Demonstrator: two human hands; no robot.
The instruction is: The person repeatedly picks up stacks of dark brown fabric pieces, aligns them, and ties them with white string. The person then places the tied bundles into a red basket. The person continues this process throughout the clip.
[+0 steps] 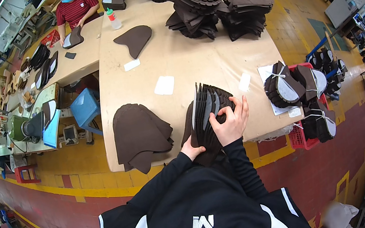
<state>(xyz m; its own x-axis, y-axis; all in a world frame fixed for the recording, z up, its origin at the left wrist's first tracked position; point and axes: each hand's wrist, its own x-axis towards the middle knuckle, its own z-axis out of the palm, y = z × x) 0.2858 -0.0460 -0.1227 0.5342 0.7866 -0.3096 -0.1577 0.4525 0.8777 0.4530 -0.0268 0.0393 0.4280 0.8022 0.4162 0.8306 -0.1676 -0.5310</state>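
At the table's near edge a thick stack of dark brown cut pieces (203, 122), some with pale grey patches, stands on edge, fanned like pages. They look like shoe upper parts. My left hand (192, 150) grips the stack's lower left side, its fingers partly hidden behind it. On the right side my right hand (234, 122) has thumb and forefinger bent at the edges of the pieces, with the other fingers raised; what the pinch holds is too small to make out. To the left lies a loose pile of plain brown pieces (139, 131).
Tall brown stacks (194, 2) occupy the table's far side, near a single brown piece (135, 39) and a green-capped bottle (113, 18). White paper (164, 85) lies mid-table. Tied bundles (282, 86) sit at right by a red crate (300, 137). A co-worker (76, 8) handles pieces far left.
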